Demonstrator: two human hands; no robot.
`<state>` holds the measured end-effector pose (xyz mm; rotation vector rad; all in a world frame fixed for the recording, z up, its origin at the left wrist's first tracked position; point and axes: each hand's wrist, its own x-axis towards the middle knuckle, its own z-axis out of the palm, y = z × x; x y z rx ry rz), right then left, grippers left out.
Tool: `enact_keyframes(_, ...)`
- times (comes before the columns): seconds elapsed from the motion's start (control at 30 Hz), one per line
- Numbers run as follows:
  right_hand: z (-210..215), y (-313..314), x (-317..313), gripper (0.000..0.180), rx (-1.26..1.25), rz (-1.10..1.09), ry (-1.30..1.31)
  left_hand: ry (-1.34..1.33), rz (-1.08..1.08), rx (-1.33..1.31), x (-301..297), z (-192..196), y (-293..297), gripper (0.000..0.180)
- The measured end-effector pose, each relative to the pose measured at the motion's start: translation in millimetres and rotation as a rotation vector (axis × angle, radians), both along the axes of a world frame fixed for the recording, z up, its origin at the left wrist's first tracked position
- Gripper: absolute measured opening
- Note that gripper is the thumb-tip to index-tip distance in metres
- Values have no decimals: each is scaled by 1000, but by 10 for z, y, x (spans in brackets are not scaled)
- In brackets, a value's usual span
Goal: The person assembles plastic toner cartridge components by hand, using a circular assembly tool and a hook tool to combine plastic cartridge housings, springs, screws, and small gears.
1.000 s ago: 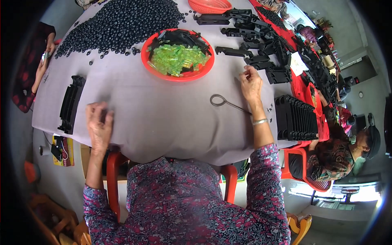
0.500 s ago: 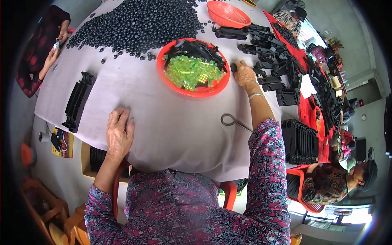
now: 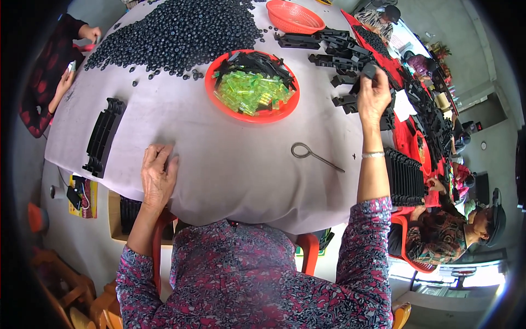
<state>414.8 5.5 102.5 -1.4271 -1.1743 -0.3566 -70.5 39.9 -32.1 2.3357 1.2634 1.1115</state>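
My right hand [image 3: 374,98] is closed on a small black plastic piece [image 3: 368,71], raised beside the loose heap of black plastic parts [image 3: 342,55] at the right. The fingers hide some of the piece. Fingers loosely bent and thumb apart, my left hand [image 3: 158,178] rests on the cloth near the front edge, holding nothing that shows. Between the hands lies a metal rod with a ring end [image 3: 323,160]. Beyond it stands a red bowl [image 3: 255,118] with clear green pieces [image 3: 249,90] and black strips [image 3: 255,60].
A big pile of black beads [image 3: 181,35] covers the far side, beside a red basket [image 3: 296,16]. A long black part [image 3: 104,137] lies at left. Stacked black parts [image 3: 405,178] stand at right. Co-workers sit at left [image 3: 46,82] and right [image 3: 444,236].
My right hand has moved right from beside the bowl to over the black parts, with a small black piece in it. My left hand stays on the cloth.
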Motion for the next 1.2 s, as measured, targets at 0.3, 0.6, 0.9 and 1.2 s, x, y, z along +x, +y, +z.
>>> enact_keyframes(0.3,91,-783,-1090,10,138,486,903,-267,-254,-25,450,546,-285,44)
enact_keyframes(0.6,-706,-904,-1772,8,-23,634,1625,-99,-396,95,985,636,-425,52)
enact_keyframes(0.9,-951,-995,-1768,11,-230,606,1630,-21,-502,-270,962,338,-393,41)
enact_keyframes(1.2,-901,-965,-2499,29,-628,553,861,-217,-426,-265,1071,337,-733,51)
